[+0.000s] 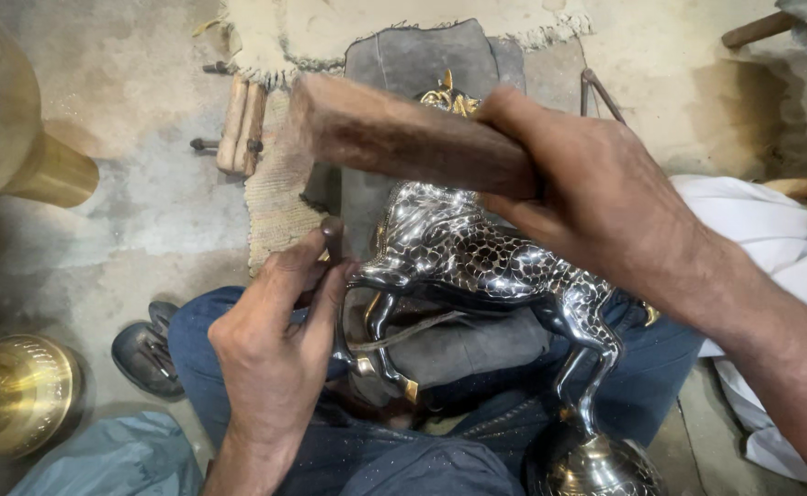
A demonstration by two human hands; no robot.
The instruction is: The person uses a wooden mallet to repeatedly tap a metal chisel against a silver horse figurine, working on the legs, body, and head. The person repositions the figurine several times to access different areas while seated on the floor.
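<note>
Silver-coloured and patterned with dark flecks, the shiny metal horse figurine [477, 257] is lying across the person's blue-trousered lap [265, 340], its long axis running diagonally from the gold-trimmed head, pointing up and away, down to the rear legs on a round metal base [596, 464]. Above the horse, the right hand [596, 197] is clenching a brown wooden block [403, 138] tightly. Left of the horse, the left hand [275, 340] is pinching a thin dark metal punch [332, 241] against its front legs. Brass vessels [17, 390] are standing well left of the horse.
</note>
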